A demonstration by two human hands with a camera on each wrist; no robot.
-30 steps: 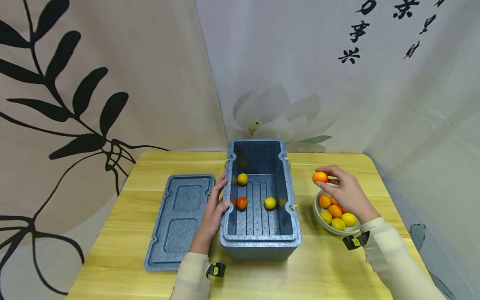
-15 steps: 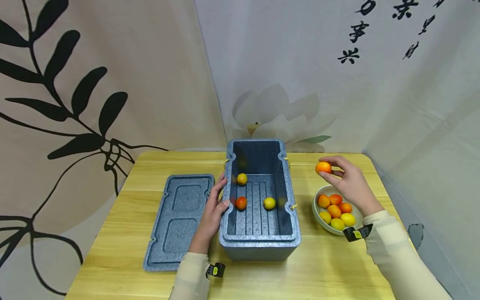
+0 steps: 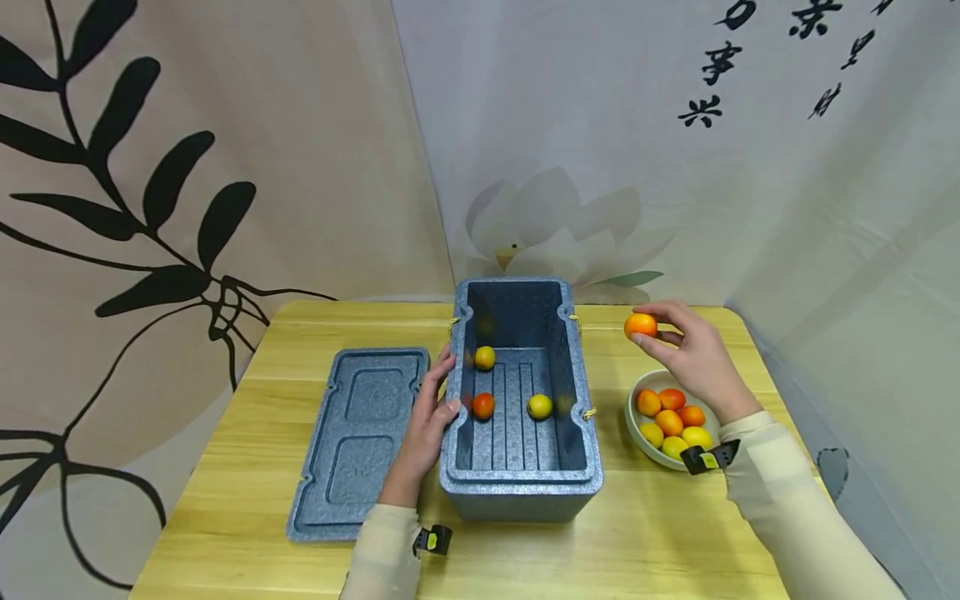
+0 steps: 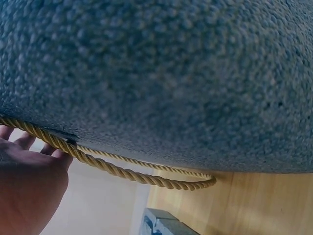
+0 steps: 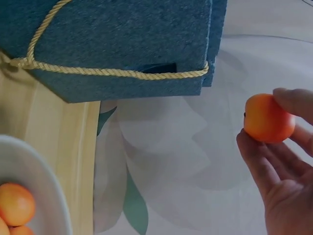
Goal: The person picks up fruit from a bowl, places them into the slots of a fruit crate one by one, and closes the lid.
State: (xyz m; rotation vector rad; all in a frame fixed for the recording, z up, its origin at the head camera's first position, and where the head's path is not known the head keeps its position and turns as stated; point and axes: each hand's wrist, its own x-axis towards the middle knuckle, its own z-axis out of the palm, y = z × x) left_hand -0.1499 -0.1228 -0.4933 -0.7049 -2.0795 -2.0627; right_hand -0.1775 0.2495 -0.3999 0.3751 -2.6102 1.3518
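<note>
A small orange fruit [image 3: 641, 325] is pinched between the thumb and fingertips of my right hand [image 3: 693, 354], raised above and behind a pale bowl [image 3: 636, 433]. The right wrist view shows the held fruit [image 5: 268, 118] as smooth, with a redder side. My left hand [image 3: 429, 425] rests against the left side of a blue-grey speckled foam box [image 3: 521, 500], fingers fairly straight along it and thumb on the rim. Inside the box lie a red-orange fruit [image 3: 483, 406], a yellow fruit [image 3: 539, 407] and a darker yellow fruit [image 3: 484, 358]. Several orange and yellow fruits [image 3: 670, 422] fill the bowl.
The matching foam lid [image 3: 363, 446] lies flat on the wooden table [image 3: 510, 562], left of the box. A gold rope [image 4: 127, 174] runs along the box's outer sides. Behind the table hangs a printed cloth [image 3: 330, 150].
My right hand has risen with the orange fruit, away from the bowl, and more of the bowl's fruits show. Over the last half second it shifted slightly left. My left hand stays put.
</note>
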